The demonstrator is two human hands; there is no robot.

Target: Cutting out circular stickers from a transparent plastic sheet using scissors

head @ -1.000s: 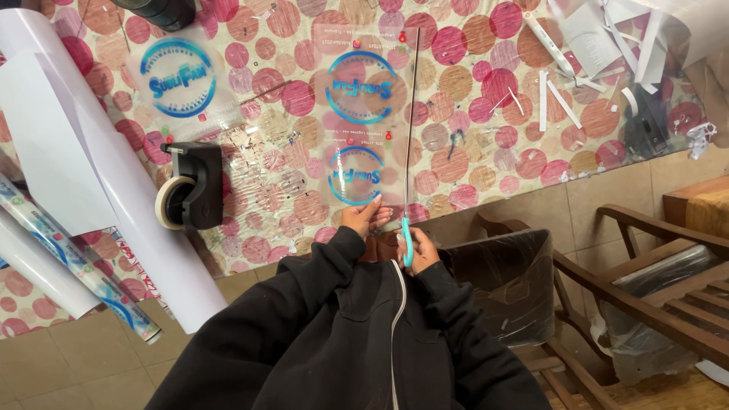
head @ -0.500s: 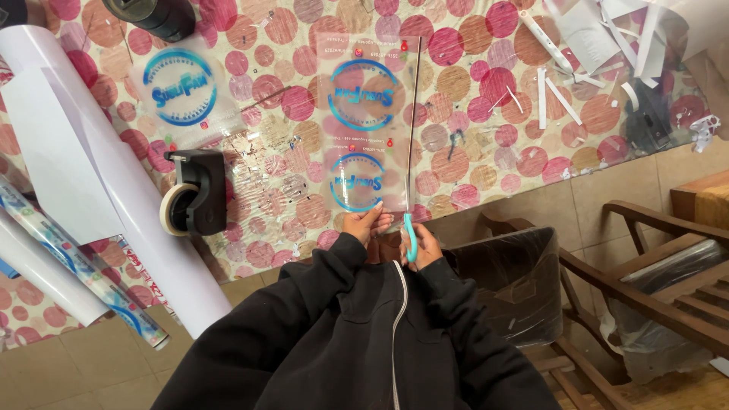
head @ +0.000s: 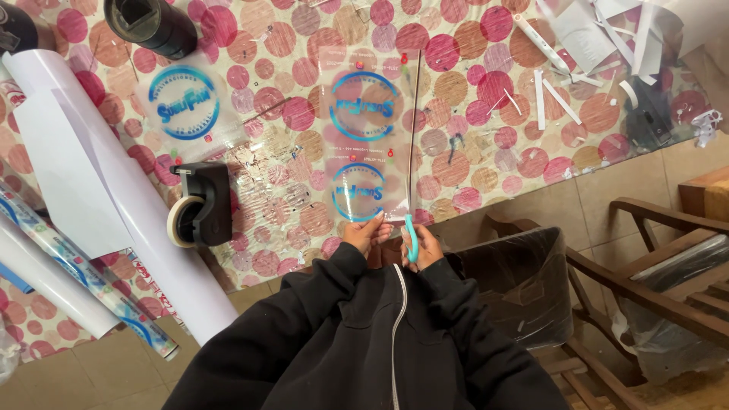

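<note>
A clear plastic sheet [head: 364,137] printed with two round blue logos lies on the dotted tablecloth. My left hand [head: 364,232] pinches its near edge below the lower logo. My right hand [head: 422,247] grips teal-handled scissors [head: 411,238] at the sheet's near right corner. A thin cut strip [head: 413,129] runs along the sheet's right side. Black sleeves cover both my arms.
A black tape dispenser [head: 203,205] sits left of the sheet, beside another printed clear sheet [head: 184,102]. White paper rolls [head: 99,205] lie at the left. A black cylinder [head: 152,24] stands at the back. Paper scraps [head: 577,53] litter the right. A bin with a black bag [head: 524,281] and a wooden chair [head: 661,266] stand below the table.
The view has shifted a little. My hands stay at the sheet's near edge, with the scissors at the same corner.
</note>
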